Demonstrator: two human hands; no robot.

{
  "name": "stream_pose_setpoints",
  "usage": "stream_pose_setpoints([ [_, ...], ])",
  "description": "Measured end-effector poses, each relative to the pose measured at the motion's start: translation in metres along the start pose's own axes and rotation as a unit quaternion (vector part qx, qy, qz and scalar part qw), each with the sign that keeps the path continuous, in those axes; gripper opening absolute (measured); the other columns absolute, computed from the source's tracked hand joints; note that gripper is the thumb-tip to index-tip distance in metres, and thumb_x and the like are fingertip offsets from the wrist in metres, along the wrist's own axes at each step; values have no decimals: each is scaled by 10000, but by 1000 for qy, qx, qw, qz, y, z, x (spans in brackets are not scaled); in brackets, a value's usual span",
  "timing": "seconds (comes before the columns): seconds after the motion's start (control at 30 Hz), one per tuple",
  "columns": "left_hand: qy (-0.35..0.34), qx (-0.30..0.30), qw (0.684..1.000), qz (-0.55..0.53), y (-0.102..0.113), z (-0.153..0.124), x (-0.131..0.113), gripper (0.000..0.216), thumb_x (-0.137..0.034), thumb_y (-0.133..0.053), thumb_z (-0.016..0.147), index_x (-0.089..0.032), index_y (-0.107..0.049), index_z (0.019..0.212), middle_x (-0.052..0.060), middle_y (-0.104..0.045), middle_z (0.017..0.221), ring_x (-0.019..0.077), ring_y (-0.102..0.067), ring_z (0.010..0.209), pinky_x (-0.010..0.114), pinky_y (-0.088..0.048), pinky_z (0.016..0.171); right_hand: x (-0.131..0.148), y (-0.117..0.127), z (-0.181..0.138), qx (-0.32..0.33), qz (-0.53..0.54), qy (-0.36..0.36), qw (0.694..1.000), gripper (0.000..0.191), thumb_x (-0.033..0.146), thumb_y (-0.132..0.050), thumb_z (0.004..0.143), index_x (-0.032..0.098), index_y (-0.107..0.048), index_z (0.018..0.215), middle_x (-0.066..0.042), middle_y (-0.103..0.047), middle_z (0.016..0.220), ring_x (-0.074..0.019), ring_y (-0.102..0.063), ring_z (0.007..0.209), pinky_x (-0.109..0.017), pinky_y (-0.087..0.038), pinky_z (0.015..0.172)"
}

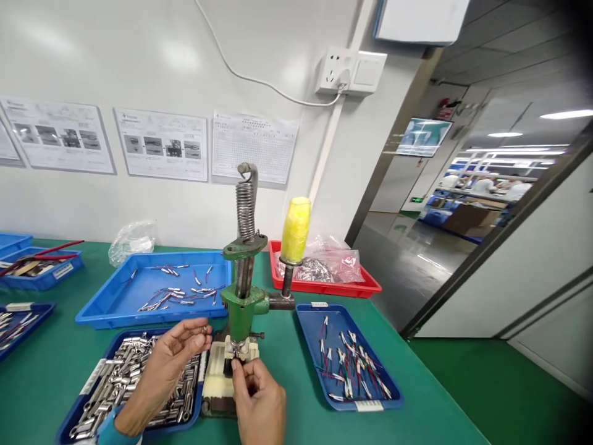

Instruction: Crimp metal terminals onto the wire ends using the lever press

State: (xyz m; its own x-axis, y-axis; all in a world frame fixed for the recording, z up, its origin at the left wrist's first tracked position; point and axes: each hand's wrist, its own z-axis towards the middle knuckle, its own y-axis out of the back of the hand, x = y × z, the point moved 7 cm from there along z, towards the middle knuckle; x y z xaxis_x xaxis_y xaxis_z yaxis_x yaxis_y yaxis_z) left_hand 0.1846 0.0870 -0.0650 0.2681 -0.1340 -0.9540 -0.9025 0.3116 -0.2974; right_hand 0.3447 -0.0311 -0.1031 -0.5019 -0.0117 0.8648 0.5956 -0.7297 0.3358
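A green hand press (241, 309) with a coil spring on top and a yellow-wrapped lever handle (296, 232) stands before me. My right hand (259, 398) is at the press's cream fixture (252, 351), thumb and forefinger pinched beside a small dark block. What those fingers hold, if anything, is hidden. Left of the press, my left hand (173, 352) pinches a small metal part (204, 330) between thumb and fingertips. Beneath that hand lies a dark blue tray (69, 426) full of shiny metal cylinder parts (123, 377).
Behind sits a blue tray (111, 296) of short wired pieces. At right, another blue tray (319, 321) holds more wired pieces, and a red tray (375, 288) holds bagged metal parts. Blue bins (41, 281) stand at far left. The table's right edge (445, 402) borders a green floor.
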Motion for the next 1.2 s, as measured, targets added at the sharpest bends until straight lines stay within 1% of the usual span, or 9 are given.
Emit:
stream_pose_setpoints([
  [0.23,-61,-24,987,144,-8,-14,-16,461,-573,-863,646,-200,-786,905,48,-771,761,204,-708,710,301,-600,709,11,3,4,22,5,7,1000,462,534,-545,957,220,-556,619,24,-595,497,-122,-543,425,-215,-324,463],
  [0.33,-100,-25,979,177,-18,-20,-23,411,-557,-849,665,-222,-825,903,69,-791,852,247,-725,828,330,-606,786,17,7,5,29,6,3,1000,464,533,-540,961,220,-548,618,18,-607,509,-126,-552,439,-221,-314,470],
  [0.47,-153,17,967,203,-36,-23,-26,313,-491,-767,784,-232,-830,948,84,-775,1012,282,-706,1008,369,-586,912,18,8,4,32,11,2,999,460,528,-536,965,222,-537,622,19,-606,509,-125,-546,438,-225,-304,472],
  [0.6,-133,71,961,233,-53,-19,-20,334,-419,-720,836,-214,-778,1093,87,-762,1071,270,-695,1002,371,-561,944,19,8,4,37,9,3,999,440,506,-532,970,221,-546,636,18,-611,516,-122,-531,433,-234,-280,465],
  [0.7,-144,93,940,294,-62,-18,-22,343,-374,-686,850,-204,-736,1144,73,-751,977,249,-667,906,365,-550,911,20,8,4,41,8,2,999,429,485,-531,974,219,-551,638,19,-613,519,-118,-522,432,-235,-268,464],
  [0.9,-196,91,893,395,-71,-22,-35,243,-392,-580,894,-187,-711,882,33,-660,758,221,-612,765,305,-508,737,20,10,3,40,8,-1,999,429,488,-537,973,214,-567,644,23,-604,514,-112,-514,429,-230,-273,472],
  [1.0,-209,84,885,407,-71,-26,-33,241,-370,-567,905,-192,-729,919,18,-664,726,204,-603,700,280,-480,672,19,9,4,44,5,-7,999,429,502,-533,973,212,-583,659,26,-596,516,-113,-513,440,-227,-287,485],
  [1.1,-218,87,889,392,-66,-26,-25,295,-348,-559,928,-191,-730,1111,42,-730,855,212,-644,770,285,-503,733,16,6,5,47,7,-18,999,445,522,-529,965,209,-591,656,23,-585,516,-114,-503,446,-228,-283,482],
  [1.2,-230,94,887,388,-60,-26,-17,332,-336,-554,957,-211,-697,1230,75,-755,1089,224,-678,938,322,-488,947,9,2,0,79,26,-22,996,463,534,-529,955,197,-594,645,20,-573,522,-110,-480,452,-226,-273,470],
])
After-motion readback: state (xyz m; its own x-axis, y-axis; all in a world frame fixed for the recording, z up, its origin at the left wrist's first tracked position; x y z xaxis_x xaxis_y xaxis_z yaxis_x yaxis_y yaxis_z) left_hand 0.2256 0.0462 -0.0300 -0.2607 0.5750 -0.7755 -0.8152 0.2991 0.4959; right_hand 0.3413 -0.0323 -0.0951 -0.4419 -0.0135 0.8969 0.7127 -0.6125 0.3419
